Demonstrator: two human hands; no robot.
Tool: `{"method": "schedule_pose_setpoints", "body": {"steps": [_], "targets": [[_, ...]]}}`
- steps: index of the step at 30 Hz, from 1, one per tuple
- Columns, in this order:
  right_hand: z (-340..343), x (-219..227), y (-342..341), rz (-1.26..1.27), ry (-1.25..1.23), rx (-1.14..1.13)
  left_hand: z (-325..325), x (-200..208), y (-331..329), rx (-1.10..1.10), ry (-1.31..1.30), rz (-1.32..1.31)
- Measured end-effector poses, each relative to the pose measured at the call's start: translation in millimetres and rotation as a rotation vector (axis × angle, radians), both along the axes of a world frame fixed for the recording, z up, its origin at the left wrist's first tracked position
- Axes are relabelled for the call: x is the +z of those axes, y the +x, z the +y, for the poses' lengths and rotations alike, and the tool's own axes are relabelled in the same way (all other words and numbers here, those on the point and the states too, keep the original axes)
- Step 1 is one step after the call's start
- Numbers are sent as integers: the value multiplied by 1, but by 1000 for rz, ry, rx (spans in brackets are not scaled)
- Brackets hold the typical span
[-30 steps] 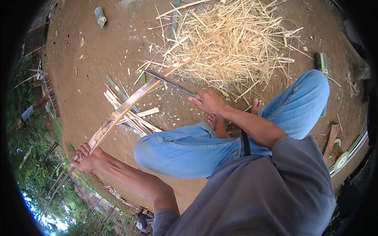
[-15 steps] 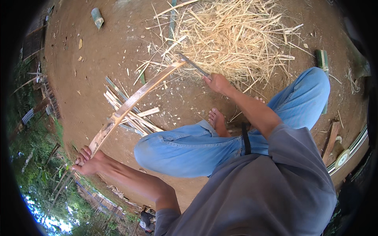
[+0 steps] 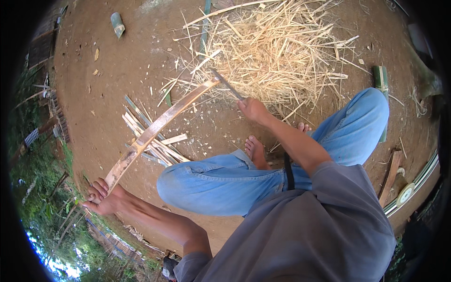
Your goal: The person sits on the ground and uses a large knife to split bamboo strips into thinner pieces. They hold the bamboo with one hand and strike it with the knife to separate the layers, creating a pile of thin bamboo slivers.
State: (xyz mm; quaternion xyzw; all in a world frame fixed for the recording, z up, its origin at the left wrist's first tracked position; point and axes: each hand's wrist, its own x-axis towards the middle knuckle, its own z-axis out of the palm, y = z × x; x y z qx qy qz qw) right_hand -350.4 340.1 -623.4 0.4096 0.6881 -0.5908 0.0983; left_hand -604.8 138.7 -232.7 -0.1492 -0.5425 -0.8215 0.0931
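The brown dirt ground (image 3: 127, 70) is carrying a heap of shavings (image 3: 277, 51) at the view's one o'clock — pale sticks (image 3: 162, 150) are lying at nine, a short bamboo piece (image 3: 118, 25) is resting at eleven, a plank (image 3: 391, 176) at three.

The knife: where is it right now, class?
In the head view, the knife is in the right hand, above centre, near the far end of the wooden strip and the shavings pile.
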Motion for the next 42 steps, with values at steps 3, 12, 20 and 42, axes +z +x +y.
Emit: {"method": "schedule_pose_setpoints", "body": {"steps": [3, 12, 20, 42], "targets": [[32, 69, -6, 65, 12, 266, -27, -8, 2, -188, 21, 74], [28, 48, 12, 107, 53, 254, -21, -10, 24, -364, -2, 150], [34, 18, 37, 2, -5, 125, -19, -22, 30, -375, 41, 110], [-23, 14, 43, 126, 141, 152, -106, -45, 15, 211, 92, -118]]}}
